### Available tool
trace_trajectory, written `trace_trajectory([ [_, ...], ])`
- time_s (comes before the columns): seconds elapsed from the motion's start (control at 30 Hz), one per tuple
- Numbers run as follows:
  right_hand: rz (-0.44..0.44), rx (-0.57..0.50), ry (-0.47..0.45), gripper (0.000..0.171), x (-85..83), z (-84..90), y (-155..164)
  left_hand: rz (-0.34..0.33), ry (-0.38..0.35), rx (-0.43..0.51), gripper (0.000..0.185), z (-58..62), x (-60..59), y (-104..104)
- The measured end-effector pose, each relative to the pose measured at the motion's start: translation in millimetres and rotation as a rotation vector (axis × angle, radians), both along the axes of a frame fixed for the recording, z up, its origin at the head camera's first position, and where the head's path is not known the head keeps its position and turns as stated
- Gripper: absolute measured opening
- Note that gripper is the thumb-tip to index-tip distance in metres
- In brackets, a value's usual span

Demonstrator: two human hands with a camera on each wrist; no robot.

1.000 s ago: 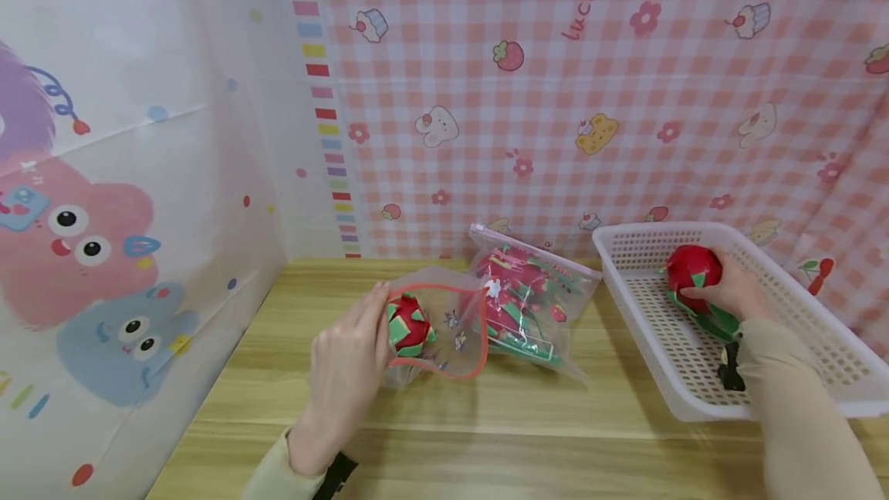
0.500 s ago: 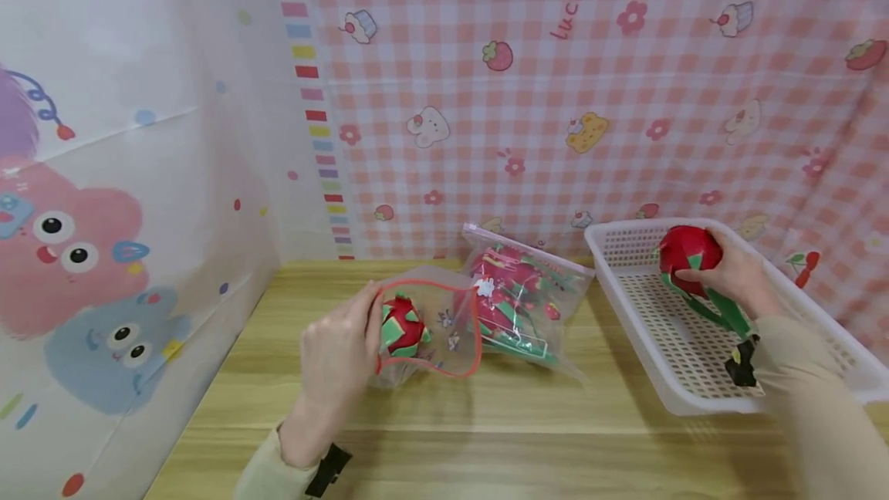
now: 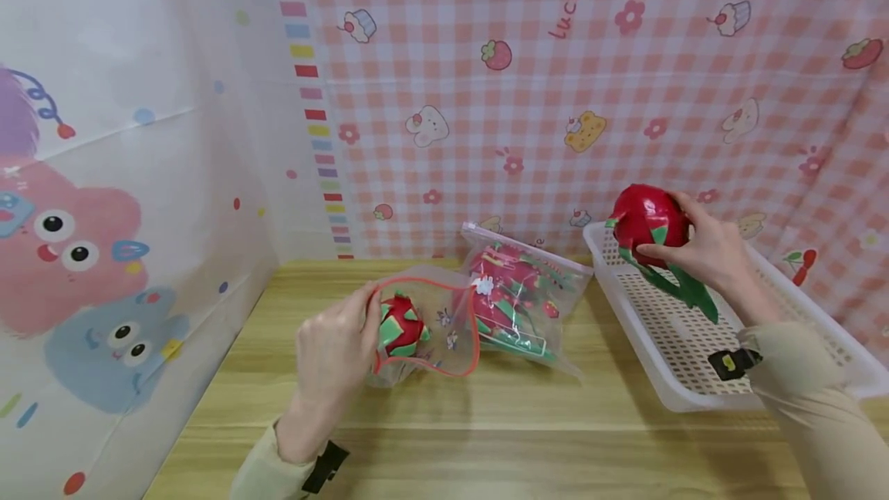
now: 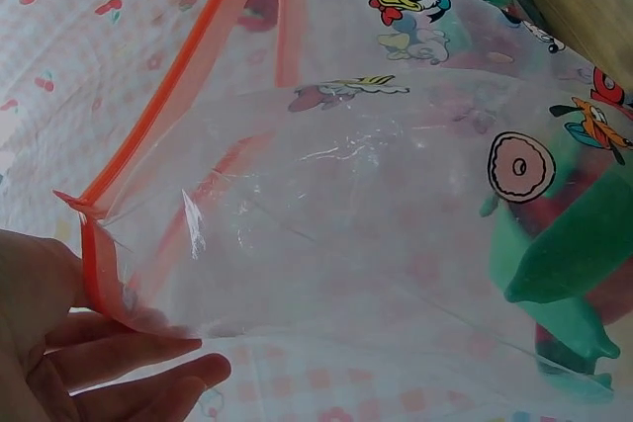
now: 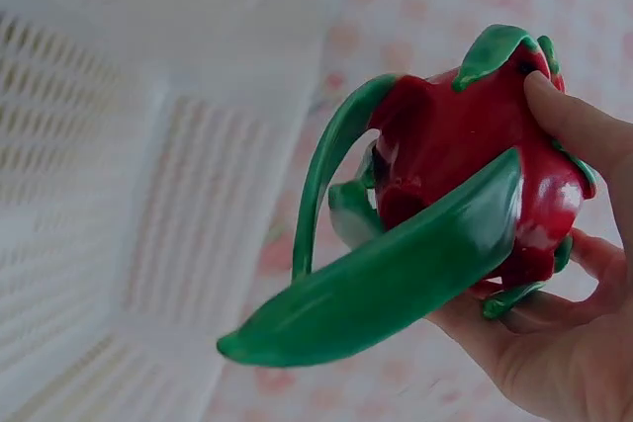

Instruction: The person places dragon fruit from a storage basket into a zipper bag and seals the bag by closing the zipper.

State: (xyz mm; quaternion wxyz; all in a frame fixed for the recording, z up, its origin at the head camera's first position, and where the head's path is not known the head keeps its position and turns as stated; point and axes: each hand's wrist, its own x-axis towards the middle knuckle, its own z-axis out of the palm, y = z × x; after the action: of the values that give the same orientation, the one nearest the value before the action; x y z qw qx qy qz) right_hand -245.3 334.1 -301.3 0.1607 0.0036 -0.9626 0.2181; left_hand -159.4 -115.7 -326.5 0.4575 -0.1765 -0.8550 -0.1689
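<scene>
Right hand [image 3: 708, 249] grips a red toy fruit [image 3: 649, 221] with long green leaves, fingers curled round it, holding it in the air above the far-left corner of the white basket [image 3: 701, 400]. At about 9 o'clock from the fruit, the left hand [image 3: 333, 353] pinches the orange-edged mouth of a clear bag [image 3: 434, 330], holding it open; a second red-and-green fruit [image 3: 400, 325] sits inside. Just beside this bag, at its 2 o'clock, a filled bag [image 3: 524, 303] lies on the wooden table [image 3: 486, 438].
</scene>
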Motion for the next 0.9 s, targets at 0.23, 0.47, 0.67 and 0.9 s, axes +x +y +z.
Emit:
trace_trajectory([
  [0.23,0.102,-0.002,0.048,0.09,25.1,9.6,-49.7,0.003,0.0,0.005,0.012,0.6,-0.9,-1.5],
  [0.47,0.256,-0.064,0.022,0.09,51.8,13.6,-98.6,0.007,0.009,0.006,0.012,0.3,-1.3,-2.3],
  [0.67,0.375,-0.096,-0.011,0.087,67.4,9.8,-132.3,0.003,0.009,0.009,0.012,-0.3,-1.8,-1.6],
  [0.9,0.534,-0.2,-0.045,0.087,79.6,6.9,-165.3,0.007,0.011,0.013,0.012,0.8,-2.2,-0.5],
])
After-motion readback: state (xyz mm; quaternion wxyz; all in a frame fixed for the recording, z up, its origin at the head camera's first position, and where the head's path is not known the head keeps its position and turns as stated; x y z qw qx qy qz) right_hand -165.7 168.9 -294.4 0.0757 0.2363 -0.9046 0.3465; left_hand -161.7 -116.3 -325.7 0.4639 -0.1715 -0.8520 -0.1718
